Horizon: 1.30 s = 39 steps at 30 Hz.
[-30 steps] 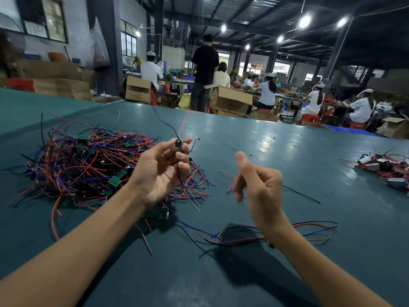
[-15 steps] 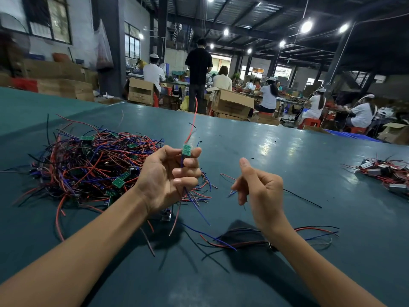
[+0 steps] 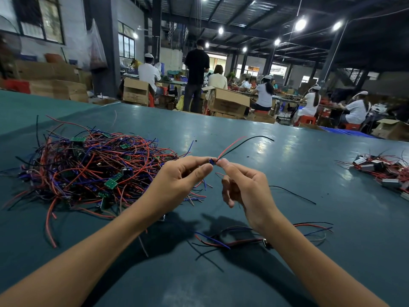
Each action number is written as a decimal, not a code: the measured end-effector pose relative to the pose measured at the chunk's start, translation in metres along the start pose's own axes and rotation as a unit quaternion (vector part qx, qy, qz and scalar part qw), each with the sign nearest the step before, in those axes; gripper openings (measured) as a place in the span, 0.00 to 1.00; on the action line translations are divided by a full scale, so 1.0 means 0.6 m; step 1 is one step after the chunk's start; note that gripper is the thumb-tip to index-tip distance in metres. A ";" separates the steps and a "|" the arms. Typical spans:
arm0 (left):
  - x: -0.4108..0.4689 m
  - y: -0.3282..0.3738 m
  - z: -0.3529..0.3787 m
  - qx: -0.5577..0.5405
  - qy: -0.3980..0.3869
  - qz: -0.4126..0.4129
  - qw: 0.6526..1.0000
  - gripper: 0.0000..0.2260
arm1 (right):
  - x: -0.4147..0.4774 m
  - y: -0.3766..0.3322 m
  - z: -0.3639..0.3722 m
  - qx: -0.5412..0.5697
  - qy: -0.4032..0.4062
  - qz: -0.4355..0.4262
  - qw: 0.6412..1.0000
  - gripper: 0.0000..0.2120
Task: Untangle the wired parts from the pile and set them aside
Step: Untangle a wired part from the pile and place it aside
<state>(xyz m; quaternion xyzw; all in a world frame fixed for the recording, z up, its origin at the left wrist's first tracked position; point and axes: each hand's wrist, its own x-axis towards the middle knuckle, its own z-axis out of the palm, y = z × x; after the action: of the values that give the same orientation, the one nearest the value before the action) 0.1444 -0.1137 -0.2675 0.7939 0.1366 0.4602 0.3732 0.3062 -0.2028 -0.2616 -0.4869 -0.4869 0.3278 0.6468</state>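
A tangled pile (image 3: 93,167) of red, blue and black wires with small green boards lies on the green table at the left. My left hand (image 3: 177,182) pinches a small blue wired part (image 3: 211,161) between thumb and fingers, just right of the pile. My right hand (image 3: 245,185) meets it there and pinches the part's wires at their base. A red and a black wire (image 3: 241,142) arc up and to the right from the part. A few separated wired parts (image 3: 254,237) lie on the table below my right wrist.
The green table (image 3: 287,165) stretches far ahead. Another heap of wired parts with grey blocks (image 3: 382,171) lies at the right edge. A loose black wire (image 3: 292,193) lies right of my right hand. Cardboard boxes and seated people fill the hall behind.
My right hand has moved left and up to meet my left hand and taken hold of the part's wires. The wires, earlier pointing up from my left hand, now arc to the right.
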 end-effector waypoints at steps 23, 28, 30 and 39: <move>0.056 -0.030 0.063 0.196 -0.031 -0.106 0.974 0.06 | 0.050 -0.035 -0.222 0.125 0.265 0.218 0.931 0.02; 0.107 -0.050 0.113 0.219 -0.103 -0.177 0.954 0.06 | 0.047 -0.015 -0.252 0.164 0.331 0.242 0.897 0.06; 0.106 -0.063 0.128 0.255 -0.130 -0.194 0.938 0.07 | 0.046 -0.006 -0.258 0.192 0.356 0.250 0.880 0.10; 0.101 -0.057 0.063 0.241 0.002 -0.134 0.961 0.14 | 0.048 -0.006 -0.265 0.250 0.433 0.222 0.837 0.10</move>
<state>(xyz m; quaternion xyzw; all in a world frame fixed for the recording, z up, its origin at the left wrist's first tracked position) 0.2129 -0.0738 -0.2650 0.8338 0.3496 0.3609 0.2287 0.4657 -0.2274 -0.2577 -0.4959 0.0628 0.3292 0.8011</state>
